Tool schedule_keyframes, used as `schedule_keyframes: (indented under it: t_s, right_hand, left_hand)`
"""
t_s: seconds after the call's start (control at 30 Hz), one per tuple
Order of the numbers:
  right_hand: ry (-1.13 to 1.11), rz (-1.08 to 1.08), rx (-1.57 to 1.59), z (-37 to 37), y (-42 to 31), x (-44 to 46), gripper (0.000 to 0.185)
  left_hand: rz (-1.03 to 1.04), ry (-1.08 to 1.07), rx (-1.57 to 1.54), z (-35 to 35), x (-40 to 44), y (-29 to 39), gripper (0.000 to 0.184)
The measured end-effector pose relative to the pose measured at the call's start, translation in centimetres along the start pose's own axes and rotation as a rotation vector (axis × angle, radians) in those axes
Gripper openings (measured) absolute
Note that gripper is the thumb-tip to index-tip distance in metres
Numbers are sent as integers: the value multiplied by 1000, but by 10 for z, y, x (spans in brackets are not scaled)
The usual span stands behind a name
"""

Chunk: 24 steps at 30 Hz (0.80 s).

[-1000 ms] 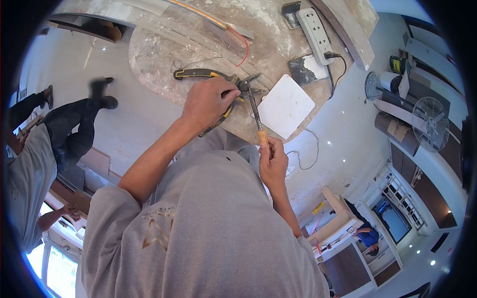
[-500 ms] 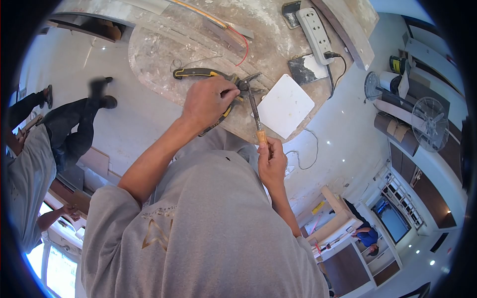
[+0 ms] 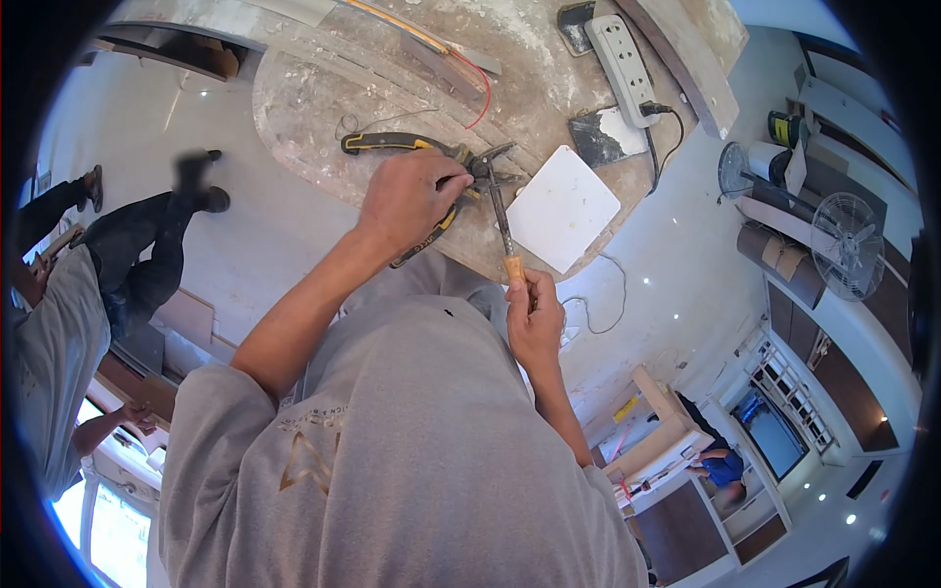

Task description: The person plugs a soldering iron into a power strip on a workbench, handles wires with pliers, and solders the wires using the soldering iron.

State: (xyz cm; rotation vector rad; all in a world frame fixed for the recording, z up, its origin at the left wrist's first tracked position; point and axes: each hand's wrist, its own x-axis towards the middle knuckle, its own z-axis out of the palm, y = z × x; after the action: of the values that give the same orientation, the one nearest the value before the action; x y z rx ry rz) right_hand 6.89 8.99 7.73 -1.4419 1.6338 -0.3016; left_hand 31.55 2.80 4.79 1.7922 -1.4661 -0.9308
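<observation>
My right hand (image 3: 536, 312) is wrapped round the light wooden grip of a small hammer (image 3: 501, 218) with a dark metal shaft. The hammer's head lies over or right beside the jaws of yellow-and-black pliers (image 3: 387, 143); contact cannot be made out. The pliers rest on the worn tabletop (image 3: 304, 118) with their handles spread. Above them, my left hand (image 3: 404, 201) is closed, thumb against the fingers, near the jaws; whatever is in the pinch is hidden. A white square plate (image 3: 564, 211) lies just right of the hammer.
A white power strip (image 3: 619, 69) with a plugged-in black cord sits at the table's right. Beside it are a dark, white-smeared piece (image 3: 610, 135) and a long board (image 3: 686, 64). Another person in grey (image 3: 64, 333) stands at left. A fan (image 3: 848, 245) is at right.
The hammer and my right hand have shifted very slightly to the left. My left hand and the pliers look almost the same.
</observation>
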Motion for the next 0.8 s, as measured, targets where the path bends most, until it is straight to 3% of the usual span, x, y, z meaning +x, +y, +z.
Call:
schedule_keyframes:
  t_s: [0.8]
  right_hand:
    - [0, 10, 2, 0, -3, 0, 20]
  left_hand:
    - [-21, -7, -9, -2, 0, 2, 15]
